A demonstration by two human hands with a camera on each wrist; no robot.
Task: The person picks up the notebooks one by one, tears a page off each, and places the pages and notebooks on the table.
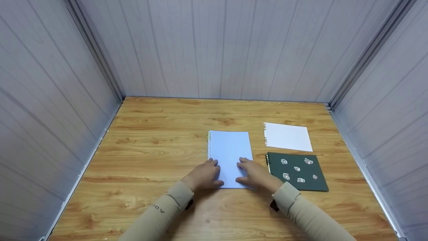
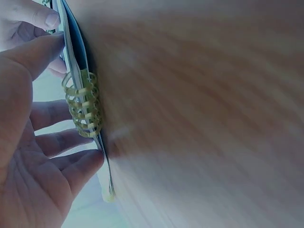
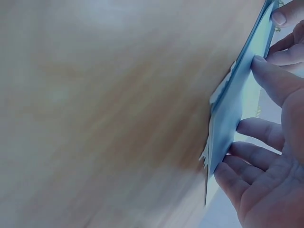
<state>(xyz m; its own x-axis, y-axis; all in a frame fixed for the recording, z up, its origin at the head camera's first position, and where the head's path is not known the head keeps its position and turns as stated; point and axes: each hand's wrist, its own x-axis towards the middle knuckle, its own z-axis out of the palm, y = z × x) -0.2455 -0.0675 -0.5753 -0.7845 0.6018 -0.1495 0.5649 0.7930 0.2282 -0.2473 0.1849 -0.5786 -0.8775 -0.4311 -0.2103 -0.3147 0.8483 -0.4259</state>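
Note:
A ring-bound notebook [image 1: 230, 145] with a pale blue-white page on top lies upright in the middle of the table. My left hand [image 1: 204, 174] rests on its lower left part, fingers spread and relaxed. On the lower right part lies my right hand [image 1: 255, 174], fingertips on the page and thumb pointing inward. Pale yellow-green binding rings [image 2: 83, 107] run along the left edge, beside the left fingers in the left wrist view. A ragged paper edge [image 3: 222, 88] sticks out along the right side in the right wrist view.
A dark green notebook [image 1: 309, 171] with several stickers lies to the right, close to the right hand. Behind it is a loose white sheet [image 1: 288, 137] with a torn left edge. Panel walls [image 1: 207, 50] enclose the wooden table [image 1: 143, 144] at the back and sides.

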